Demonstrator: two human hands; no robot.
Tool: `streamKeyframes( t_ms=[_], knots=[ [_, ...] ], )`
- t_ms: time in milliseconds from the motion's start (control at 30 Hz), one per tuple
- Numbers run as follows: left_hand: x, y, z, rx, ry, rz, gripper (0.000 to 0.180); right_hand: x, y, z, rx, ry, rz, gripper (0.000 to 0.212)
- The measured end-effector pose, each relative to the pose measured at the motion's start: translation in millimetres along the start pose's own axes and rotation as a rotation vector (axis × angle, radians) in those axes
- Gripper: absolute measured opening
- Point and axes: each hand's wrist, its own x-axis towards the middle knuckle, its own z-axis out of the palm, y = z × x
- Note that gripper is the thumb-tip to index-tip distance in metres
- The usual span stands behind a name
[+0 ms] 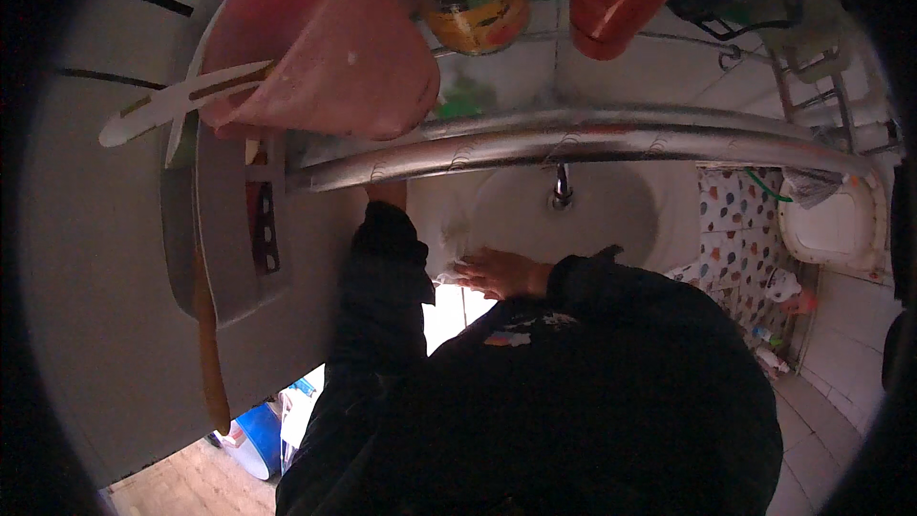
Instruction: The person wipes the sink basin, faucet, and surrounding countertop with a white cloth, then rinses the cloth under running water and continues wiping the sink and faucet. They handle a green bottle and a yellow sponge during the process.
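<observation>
My right hand [501,273] lies with its fingers stretched out at the near left edge of a white washbasin [680,220]. Something pale shows by its fingertips, too unclear to name. My left arm, in a dark sleeve, reaches up along the wall at the left. Just the wrist end of my left hand [387,193] shows below a shiny metal rail [535,145], which hides the fingers. A chrome tap [562,189] stands at the basin's far side.
Overhead are a pink plastic container [325,48], a patterned cup [482,24] and a red container [621,0]. A grey wall holder [224,239] with a wooden handle [210,354] hangs left. A squat toilet [829,226] lies right; a blue bucket [256,440] lower left.
</observation>
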Motion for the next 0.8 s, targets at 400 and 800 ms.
streamKeyframes(
  t_ms=[400, 800],
  knots=[
    [12, -7, 11, 0.157, -0.058, 0.085, 0.025, 24, 11, -24, -0.023, 0.094, 0.122, 0.049],
    [-57, 77, -35, -0.012, -0.099, -0.315, 0.035, 97, 83, -65, -0.018, -0.012, 0.268, 0.032]
  ],
)
